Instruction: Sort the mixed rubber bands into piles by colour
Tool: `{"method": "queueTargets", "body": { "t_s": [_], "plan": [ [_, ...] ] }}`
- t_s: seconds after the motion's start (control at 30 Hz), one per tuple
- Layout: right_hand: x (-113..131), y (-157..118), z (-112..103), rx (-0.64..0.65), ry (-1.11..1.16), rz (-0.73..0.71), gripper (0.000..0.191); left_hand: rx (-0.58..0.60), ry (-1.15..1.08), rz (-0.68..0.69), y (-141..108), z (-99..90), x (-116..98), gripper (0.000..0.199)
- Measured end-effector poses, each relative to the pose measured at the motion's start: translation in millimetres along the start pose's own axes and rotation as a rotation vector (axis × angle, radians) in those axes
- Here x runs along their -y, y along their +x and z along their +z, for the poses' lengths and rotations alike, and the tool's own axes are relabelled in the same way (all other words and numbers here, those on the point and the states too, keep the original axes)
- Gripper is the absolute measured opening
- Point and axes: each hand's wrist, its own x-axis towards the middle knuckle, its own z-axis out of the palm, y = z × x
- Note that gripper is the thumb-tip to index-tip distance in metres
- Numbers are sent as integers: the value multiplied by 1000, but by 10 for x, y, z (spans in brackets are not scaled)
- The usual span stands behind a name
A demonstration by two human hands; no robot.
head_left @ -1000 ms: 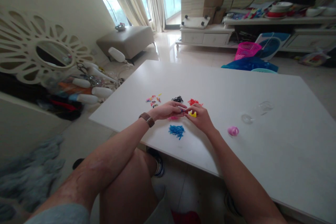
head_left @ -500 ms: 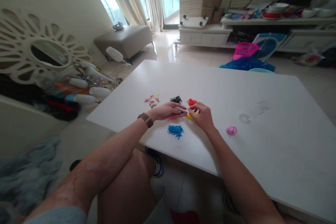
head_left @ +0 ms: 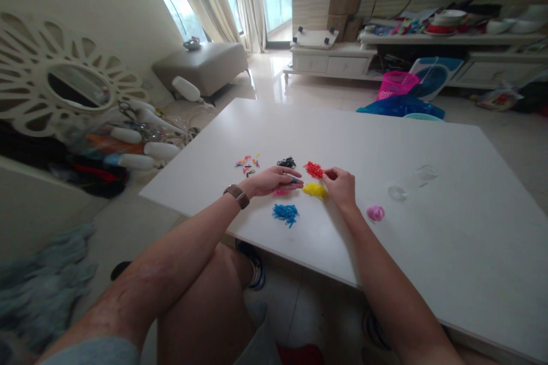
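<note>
My left hand (head_left: 274, 180) hovers palm-up over the table with its fingers stretched, holding a few small rubber bands (head_left: 294, 181), at least one blue. Partly hidden beneath it lies a pink pile (head_left: 280, 192). The fingertips of my right hand (head_left: 339, 183) are pinched at the edge of a pile of red rubber bands (head_left: 314, 169). Just below that is a yellow pile (head_left: 315, 191). A black pile (head_left: 286, 162) lies beyond my left hand, and a blue pile (head_left: 286, 214) lies nearer to me.
Mixed coloured bands (head_left: 247, 165) are scattered at the left of the white table (head_left: 398, 262). To the right are a pink round object (head_left: 375, 213) and a clear container (head_left: 425, 173) with a clear round piece (head_left: 398, 193). A pink basket (head_left: 397, 85) stands past the far edge.
My right hand has moved away from my left hand, up and right to the edge of the red pile, uncovering the yellow pile. My left hand has stayed nearly still.
</note>
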Motion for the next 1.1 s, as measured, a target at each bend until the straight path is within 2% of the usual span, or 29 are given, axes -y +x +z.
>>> {"method": "queueTargets", "body": {
  "t_s": [0.1, 0.17, 0.23, 0.37, 0.5, 0.67, 1.1],
  "plan": [
    [43, -1, -4, -9, 25, 17, 18, -13, -3, -6, 7, -2, -2, 15],
    [113, -13, -20, -19, 46, -31, 16, -18, -4, -9, 10, -5, -1, 15],
    [201, -35, -35, 2, 91, -143, 13, -18, -9, -9, 12, -7, 0, 16],
    [342, -97, -23, 144, 188, -403, 12, -5, -19, 1, 21, -3, 7, 17],
    [370, -142, 36, 219, 221, -524, 9, 0, 1, 7, 37, 5, 20, 21],
    [347, -155, 70, 243, 161, -540, 8, 52, 8, 9, 52, 18, 37, 15],
    [420, -183, 67, 241, 156, -522, 12, 75, 33, -14, 44, 49, 36, 12]
  ]
}}
